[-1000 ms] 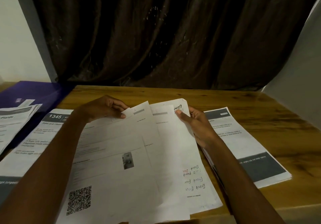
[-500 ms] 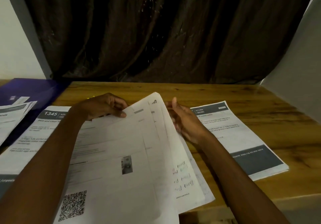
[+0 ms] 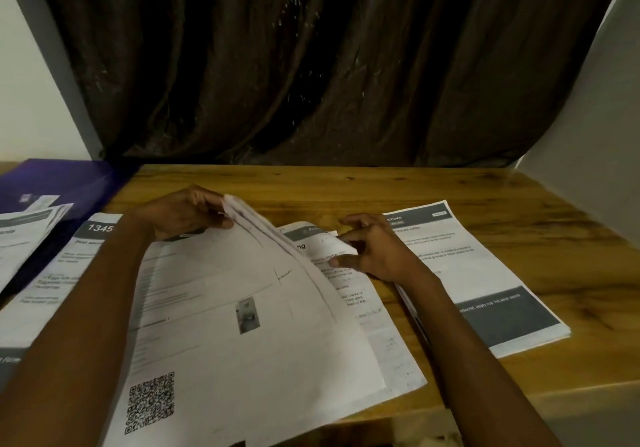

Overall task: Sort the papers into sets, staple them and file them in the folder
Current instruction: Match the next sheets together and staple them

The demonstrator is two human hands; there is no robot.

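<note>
Head view, nearest first: a sheaf of thin white printed sheets lies in front of the person, its long axis running from the near desk edge away toward the curtain, a QR code at its near end and a small photo midway. The far end is lifted and bowed into a soft curve, the sheet edges fanned slightly apart. The left hand grips that raised far corner, fingers curled over the top edges. Under the lifted sheets a flat page with a grey header band lies on the desk; the right hand pinches its curled far corner between thumb and fingertips. Just right of it sits a squared stack of pages with dark grey bands, angled a little — long axis also near to far. To the left lies a page headed 1345, then a glossy purple folder bearing more papers. The wooden desk shows warm, knotted grain; behind hangs a dark, creased curtain.
</note>
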